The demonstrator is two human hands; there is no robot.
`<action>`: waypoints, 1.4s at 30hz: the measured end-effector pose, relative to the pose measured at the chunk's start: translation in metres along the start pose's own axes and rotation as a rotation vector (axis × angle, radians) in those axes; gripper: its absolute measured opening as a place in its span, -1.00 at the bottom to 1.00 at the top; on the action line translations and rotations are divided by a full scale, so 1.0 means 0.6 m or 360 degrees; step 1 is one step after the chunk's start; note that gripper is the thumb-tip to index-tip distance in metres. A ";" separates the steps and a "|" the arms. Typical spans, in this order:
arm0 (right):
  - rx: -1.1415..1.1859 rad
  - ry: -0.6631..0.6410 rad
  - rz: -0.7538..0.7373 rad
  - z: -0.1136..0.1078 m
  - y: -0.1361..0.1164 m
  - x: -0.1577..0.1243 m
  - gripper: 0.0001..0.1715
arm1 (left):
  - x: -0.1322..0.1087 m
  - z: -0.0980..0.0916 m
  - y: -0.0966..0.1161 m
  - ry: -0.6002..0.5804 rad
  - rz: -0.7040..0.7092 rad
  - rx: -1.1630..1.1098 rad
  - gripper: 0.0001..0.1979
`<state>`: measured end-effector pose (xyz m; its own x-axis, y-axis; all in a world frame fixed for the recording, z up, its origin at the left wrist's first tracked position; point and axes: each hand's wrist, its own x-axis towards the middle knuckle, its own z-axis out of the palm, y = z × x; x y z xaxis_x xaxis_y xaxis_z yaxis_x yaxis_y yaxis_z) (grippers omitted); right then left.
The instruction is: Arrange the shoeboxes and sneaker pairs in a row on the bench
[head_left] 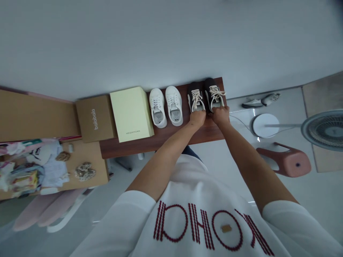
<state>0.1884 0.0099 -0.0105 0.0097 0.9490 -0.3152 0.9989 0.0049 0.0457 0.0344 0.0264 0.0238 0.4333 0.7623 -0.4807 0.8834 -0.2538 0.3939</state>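
Two black sneakers with pale laces sit side by side near the right end of a dark wooden shelf point(171, 139), toes toward the wall. My left hand point(198, 118) is closed around the heel of the left black sneaker point(194, 93). The heel of the right black sneaker point(212, 91) is in my right hand point(220, 115), whose fingers are partly hidden. To their left stands a pair of white sneakers, the nearer one point(173, 101) and its mate point(157, 103), their insoles showing.
A pale yellow shoebox point(131, 114) and a brown cardboard box point(93, 117) line the left. Clothes point(50, 160) and a leopard-print scrunchie point(85, 171) lie on a lower surface. At right are a pink stool point(294, 162), a standing fan point(329, 130) and shoes on the floor point(253, 103).
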 end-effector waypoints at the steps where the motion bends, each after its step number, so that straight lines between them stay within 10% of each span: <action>1: 0.0013 -0.0012 0.0008 0.001 -0.001 0.002 -0.68 | 0.002 0.001 -0.001 -0.0006 0.0003 0.0011 -0.57; 11: 0.0050 -0.0043 0.0113 -0.015 -0.008 -0.003 -0.66 | -0.004 0.002 -0.013 0.0028 0.0088 0.0099 -0.63; 22: 0.0293 0.0620 0.0092 -0.073 -0.054 -0.018 -0.56 | -0.073 -0.044 -0.075 0.0578 0.0224 0.0005 -0.60; 33: 0.0507 0.0656 -0.0223 -0.114 -0.234 -0.073 -0.57 | -0.325 -0.008 -0.297 0.1024 -0.0372 -0.0509 -0.60; 42: 0.0988 0.0034 -0.0269 -0.071 -0.449 -0.184 -0.64 | -0.561 0.101 -0.494 0.0821 -0.1076 -0.1100 -0.70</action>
<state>-0.0836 -0.0828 0.0526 -0.1446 0.9571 -0.2509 0.8269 -0.0224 -0.5619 -0.3626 -0.1910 0.0215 -0.3722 0.8169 -0.4406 0.5500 0.5765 0.6042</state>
